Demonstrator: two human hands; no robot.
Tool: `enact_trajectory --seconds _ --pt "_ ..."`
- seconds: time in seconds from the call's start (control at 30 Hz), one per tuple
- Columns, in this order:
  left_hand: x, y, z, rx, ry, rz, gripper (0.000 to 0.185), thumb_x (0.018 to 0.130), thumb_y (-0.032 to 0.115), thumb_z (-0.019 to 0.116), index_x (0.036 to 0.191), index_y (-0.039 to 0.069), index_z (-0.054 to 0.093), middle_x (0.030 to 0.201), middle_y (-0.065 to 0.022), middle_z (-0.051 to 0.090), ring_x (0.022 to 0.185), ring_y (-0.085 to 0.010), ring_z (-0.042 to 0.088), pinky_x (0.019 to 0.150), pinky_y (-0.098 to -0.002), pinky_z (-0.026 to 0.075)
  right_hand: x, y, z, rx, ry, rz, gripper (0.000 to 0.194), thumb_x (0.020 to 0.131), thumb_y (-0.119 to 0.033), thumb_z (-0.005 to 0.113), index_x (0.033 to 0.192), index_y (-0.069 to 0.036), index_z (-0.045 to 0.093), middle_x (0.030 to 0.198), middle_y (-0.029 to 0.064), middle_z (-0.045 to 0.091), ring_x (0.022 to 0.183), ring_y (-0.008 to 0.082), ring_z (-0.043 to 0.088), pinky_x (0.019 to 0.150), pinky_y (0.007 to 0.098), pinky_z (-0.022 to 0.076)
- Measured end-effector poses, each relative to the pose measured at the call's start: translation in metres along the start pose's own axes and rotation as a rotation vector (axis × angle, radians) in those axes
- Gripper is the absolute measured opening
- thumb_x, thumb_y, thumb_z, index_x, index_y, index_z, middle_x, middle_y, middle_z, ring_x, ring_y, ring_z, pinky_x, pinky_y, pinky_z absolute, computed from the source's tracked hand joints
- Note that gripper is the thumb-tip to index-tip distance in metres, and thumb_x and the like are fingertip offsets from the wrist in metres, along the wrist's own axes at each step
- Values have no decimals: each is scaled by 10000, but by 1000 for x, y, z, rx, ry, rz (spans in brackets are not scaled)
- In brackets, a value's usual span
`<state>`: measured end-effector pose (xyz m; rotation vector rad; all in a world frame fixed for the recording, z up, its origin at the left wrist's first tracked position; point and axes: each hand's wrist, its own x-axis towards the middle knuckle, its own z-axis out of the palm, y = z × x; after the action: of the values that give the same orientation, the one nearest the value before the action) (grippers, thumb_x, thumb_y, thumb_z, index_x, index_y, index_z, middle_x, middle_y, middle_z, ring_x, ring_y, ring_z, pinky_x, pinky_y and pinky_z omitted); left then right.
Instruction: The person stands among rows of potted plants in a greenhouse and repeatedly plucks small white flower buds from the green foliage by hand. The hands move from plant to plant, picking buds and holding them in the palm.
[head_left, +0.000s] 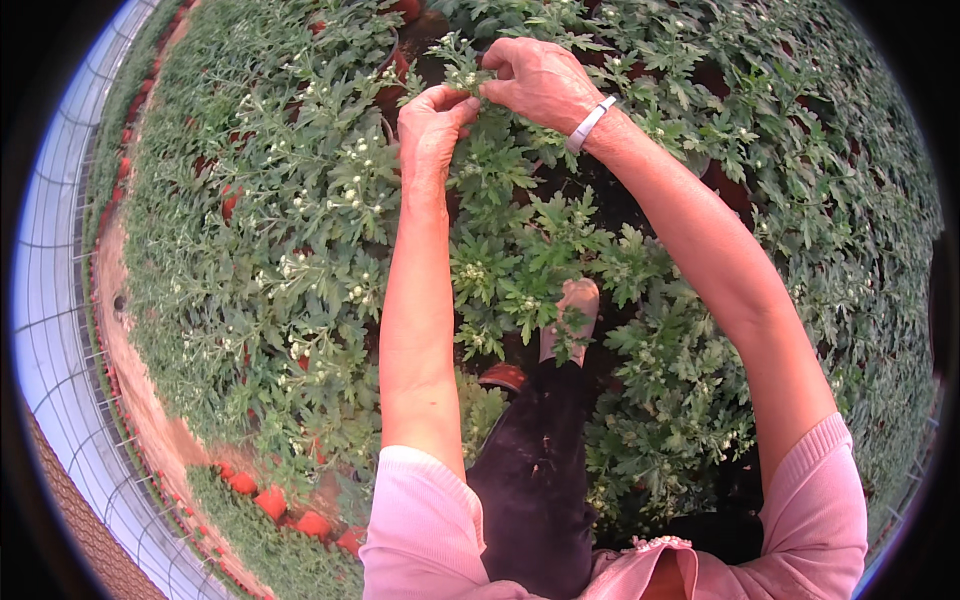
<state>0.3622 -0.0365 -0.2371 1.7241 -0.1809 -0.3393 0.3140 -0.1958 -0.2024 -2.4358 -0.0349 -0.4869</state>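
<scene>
Both my hands are at one budded shoot of a potted chrysanthemum (463, 73), near the top of the view. My left hand (436, 124) pinches the shoot just below its cluster of pale buds, thumb against fingers. From the right, my right hand (541, 84) reaches to the same cluster, its thumb and curled forefinger at the leaves; whether they grip anything is hidden. A white band (590, 124) circles my right wrist. Below the hands stand more leafy chrysanthemum plants (491, 169), some with tight buds.
Dense rows of chrysanthemums (300, 225) surround me, with red pots (270, 502) showing between them. My shoe (574, 315) and dark-trousered leg (536, 465) stand among the plants. At left runs a bare earth path (120, 262) beside a ribbed, pale greenhouse wall (49, 262).
</scene>
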Motion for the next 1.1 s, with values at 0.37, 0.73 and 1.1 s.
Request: enact_trajectory --seconds 0.37,0.73,1.1 --pt "-5 -5 16 156 3 57 162 717 71 724 862 26 666 688 2 633 579 -49 504 532 -215 414 -6 0 -1 -136 -139 98 194 708 -203 608 812 -44 649 786 135 655 789 276 636 696 372 494" --pt "-5 -9 10 73 -88 43 171 728 53 718 887 35 655 717 25 619 610 -51 490 552 -216 402 -7 13 -16 -89 -166 -233 214 721 -115 582 929 -107 631 834 69 609 851 279 606 733 396 484" --pt "-4 -15 11 120 -124 75 218 714 68 726 916 35 651 705 29 606 605 -53 492 549 -222 400 -8 15 -17 243 -292 102 226 705 -228 563 745 -8 597 632 92 605 600 197 592 599 312 473"
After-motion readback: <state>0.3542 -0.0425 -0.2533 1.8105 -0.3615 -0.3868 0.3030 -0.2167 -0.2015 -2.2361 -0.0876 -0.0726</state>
